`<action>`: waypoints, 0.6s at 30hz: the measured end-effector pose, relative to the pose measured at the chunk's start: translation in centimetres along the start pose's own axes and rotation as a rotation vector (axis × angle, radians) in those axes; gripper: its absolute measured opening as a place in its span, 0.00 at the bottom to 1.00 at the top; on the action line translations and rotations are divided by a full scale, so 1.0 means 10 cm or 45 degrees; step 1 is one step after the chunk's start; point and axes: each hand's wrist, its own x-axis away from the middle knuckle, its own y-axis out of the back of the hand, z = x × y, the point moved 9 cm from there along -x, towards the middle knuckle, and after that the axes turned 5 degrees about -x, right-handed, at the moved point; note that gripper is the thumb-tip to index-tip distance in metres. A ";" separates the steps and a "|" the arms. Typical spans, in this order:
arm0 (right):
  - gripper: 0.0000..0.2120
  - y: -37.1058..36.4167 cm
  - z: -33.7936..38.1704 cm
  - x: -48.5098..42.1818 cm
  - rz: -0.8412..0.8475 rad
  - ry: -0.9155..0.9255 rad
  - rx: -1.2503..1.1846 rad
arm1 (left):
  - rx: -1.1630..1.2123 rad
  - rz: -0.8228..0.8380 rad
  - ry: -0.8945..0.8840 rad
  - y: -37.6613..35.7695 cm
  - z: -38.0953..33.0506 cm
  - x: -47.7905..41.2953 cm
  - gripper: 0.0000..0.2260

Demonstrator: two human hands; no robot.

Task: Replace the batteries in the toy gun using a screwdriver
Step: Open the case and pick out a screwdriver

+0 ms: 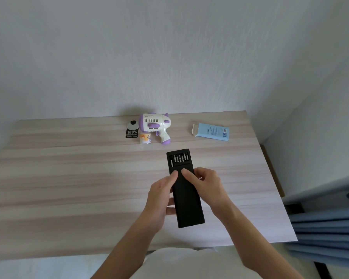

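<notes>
Two hands work one black screwdriver case (189,208) over the counter (69,168), toward its near edge. Left hand (159,200) grips the case's left side, thumb on top, fingers curled under. Right hand (206,184) grasps the right edge w/ forefinger laid across the top. Inner tray (179,159) is partly slid out at the far end, exposing a row of bits.

Risks (judged):
1. Tray pushed out too fast, or case tipped away → bits slip from their slots, roll across the counter, poss. off it. Cause: smooth sleeve, small loose parts.
2. Tray leaves the sleeve entirely → whole set drops.
3. Wrong bit chosen → tip rides out, screw head strips.

Task obj.: toy gun (156,126), white body w/ purple trim, grip end & knobs. It lies on its side at the counter's far edge by the wall, well apart from both hands, untouched. Battery door can't be made out from this view.

Just beside the gun are a small printed bottle (145,138) & a black "100%" tag (132,132). Pale blue carton (212,131), flap open, lies to the right, approx. level w/ the gun. Its contents aren't visible; prob. the new cells.
</notes>
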 end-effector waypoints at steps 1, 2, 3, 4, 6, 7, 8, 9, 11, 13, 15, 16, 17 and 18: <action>0.17 -0.01 0.00 0.01 -0.009 0.000 0.037 | 0.000 -0.013 0.008 0.00 -0.01 -0.01 0.15; 0.18 -0.01 0.00 0.01 -0.008 0.006 0.049 | -0.008 -0.023 0.003 0.00 -0.01 -0.01 0.16; 0.18 -0.02 0.00 0.02 -0.003 0.017 0.049 | -0.017 -0.030 -0.010 0.00 -0.02 -0.02 0.16; 0.18 -0.01 0.01 0.02 0.004 0.028 0.036 | -0.024 -0.032 -0.027 0.00 -0.03 -0.02 0.15; 0.16 0.00 0.02 0.01 0.045 0.025 -0.039 | -0.033 -0.026 -0.066 0.00 -0.04 -0.02 0.13; 0.13 -0.01 0.02 0.01 0.076 0.015 -0.092 | -0.037 -0.019 -0.085 0.00 -0.05 -0.02 0.12; 0.10 -0.02 0.02 0.02 0.107 0.008 -0.138 | -0.042 -0.006 -0.104 0.00 -0.05 -0.02 0.11; 0.08 -0.03 0.02 0.02 0.135 0.005 -0.177 | -0.047 0.010 -0.122 -0.01 -0.06 -0.02 0.11; 0.07 -0.05 0.02 0.03 0.181 0.018 -0.246 | -0.043 0.048 -0.149 -0.01 -0.06 -0.01 0.10; 0.07 -0.06 0.02 0.03 0.173 0.023 -0.265 | -0.013 0.051 -0.143 -0.01 -0.05 0.00 0.09; 0.07 -0.06 0.01 0.03 0.114 0.013 -0.209 | 0.044 0.011 -0.099 0.00 -0.04 0.01 0.09; 0.08 -0.05 0.00 0.04 0.078 0.009 -0.162 | 0.067 -0.015 -0.066 0.01 -0.04 0.01 0.10; 0.11 -0.04 0.00 0.04 0.050 0.007 -0.123 | 0.076 -0.043 -0.033 0.02 -0.03 0.00 0.13; 0.12 -0.05 0.00 0.05 0.037 0.007 -0.100 | 0.073 -0.066 -0.009 0.04 -0.02 0.00 0.15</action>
